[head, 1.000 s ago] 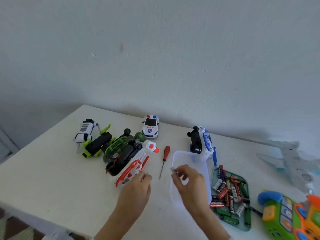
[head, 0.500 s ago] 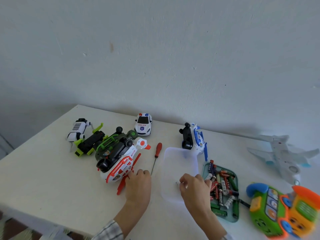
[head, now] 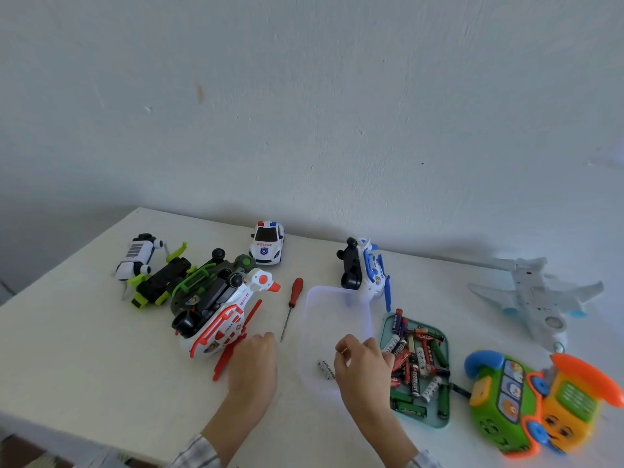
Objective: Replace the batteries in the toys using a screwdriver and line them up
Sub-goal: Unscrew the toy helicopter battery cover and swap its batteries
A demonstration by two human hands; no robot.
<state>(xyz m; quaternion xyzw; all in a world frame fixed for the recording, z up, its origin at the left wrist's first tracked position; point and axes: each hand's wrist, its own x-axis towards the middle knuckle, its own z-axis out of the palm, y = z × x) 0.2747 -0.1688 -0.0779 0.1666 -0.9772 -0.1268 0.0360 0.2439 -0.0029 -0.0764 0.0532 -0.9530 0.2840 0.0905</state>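
**Batteries heaped in a green tray, two loose in the clear tub**

Batteries [head: 417, 363] lie piled in a green tray [head: 439, 422] at the near right, too overlapped to count; red, green, black and silver ones show. Just left of the tray, the right hand [head: 363, 369] hangs over a clear plastic tub [head: 332, 305], fingers bent with thumb and forefinger close together; whether they pinch anything cannot be told. What looks like two silver batteries [head: 326, 369] lie in the tub beside that hand, blurred. The left hand [head: 255, 361] rests on the table [head: 84, 349] with fingers curled under and holding nothing, its knuckles beside the red rotor of a white-and-red helicopter [head: 221, 327] lying on its side. Both forearms are cut off by the bottom edge.

At the near right a green-and-orange train toy [head: 537, 403] is smeared by blur. One red-handled screwdriver [head: 292, 304] lies between the helicopter and the tub.

Farther back stand or lie six more toys: a dark green vehicle [head: 206, 282] upside down against the helicopter, a black-and-lime one [head: 162, 282], a white robot dog [head: 136, 256], a police car [head: 267, 243] upright, a blue-and-white helicopter [head: 366, 271] on its side, and a pale airplane [head: 537, 295] at the far right.
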